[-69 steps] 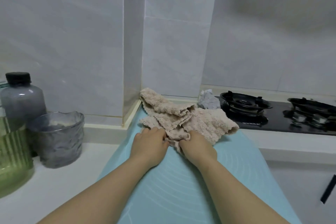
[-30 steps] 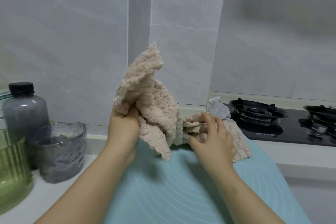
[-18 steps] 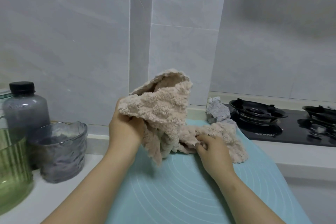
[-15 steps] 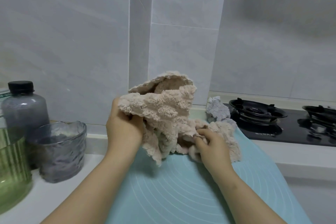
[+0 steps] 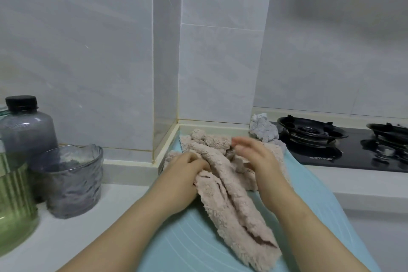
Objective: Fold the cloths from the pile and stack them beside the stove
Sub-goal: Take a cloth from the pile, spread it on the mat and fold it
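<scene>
Beige fleece cloth [image 5: 231,205], lowered from mid-air onto the blue mat [image 5: 309,216], lying crumpled; left hand [image 5: 183,172] fingers curled gripping its upper end; right hand [image 5: 258,159] fingers loosely extended, blurred, over the cloth pile [image 5: 212,139] near the gas stove [image 5: 331,148].

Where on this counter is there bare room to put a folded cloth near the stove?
Free: the blue mat right of the beige cloth, toward the stove; also the white counter strip before the stove. Crowded: the mat's back corner, with the pile, grey cloth, left hand and right hand; the left side, with cup, bottle and jar.
</scene>
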A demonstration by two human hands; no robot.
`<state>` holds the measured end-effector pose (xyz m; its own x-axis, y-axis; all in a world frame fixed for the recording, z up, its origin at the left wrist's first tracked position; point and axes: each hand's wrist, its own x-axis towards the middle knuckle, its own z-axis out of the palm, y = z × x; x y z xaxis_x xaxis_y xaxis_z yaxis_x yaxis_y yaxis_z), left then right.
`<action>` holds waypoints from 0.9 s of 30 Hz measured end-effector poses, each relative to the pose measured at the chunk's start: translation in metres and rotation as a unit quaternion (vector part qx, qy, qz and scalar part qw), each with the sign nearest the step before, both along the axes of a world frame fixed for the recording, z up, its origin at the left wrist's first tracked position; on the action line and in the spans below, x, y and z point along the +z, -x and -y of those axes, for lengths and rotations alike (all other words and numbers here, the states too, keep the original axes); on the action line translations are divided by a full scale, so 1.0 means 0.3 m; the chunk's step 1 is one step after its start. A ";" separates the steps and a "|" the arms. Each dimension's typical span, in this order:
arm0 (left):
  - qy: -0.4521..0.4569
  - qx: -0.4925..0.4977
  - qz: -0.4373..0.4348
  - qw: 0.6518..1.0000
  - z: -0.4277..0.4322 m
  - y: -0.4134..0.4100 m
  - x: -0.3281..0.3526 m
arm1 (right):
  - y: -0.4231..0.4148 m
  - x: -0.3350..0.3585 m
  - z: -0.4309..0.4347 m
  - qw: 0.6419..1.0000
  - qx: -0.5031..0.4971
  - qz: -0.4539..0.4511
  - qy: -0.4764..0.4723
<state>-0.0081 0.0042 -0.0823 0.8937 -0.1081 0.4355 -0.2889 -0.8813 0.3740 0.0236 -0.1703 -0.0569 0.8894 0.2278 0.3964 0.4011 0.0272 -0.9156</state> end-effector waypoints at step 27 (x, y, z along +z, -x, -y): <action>0.045 0.084 -0.136 0.986 -0.099 0.042 0.099 | 0.016 -0.025 -0.048 0.945 -0.105 0.156 0.267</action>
<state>-0.0207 0.0338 -0.0526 0.9807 0.0786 0.1788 -0.0208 -0.8682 0.4958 0.0189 -0.1560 -0.0645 0.7958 0.3002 0.5260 0.5993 -0.5154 -0.6125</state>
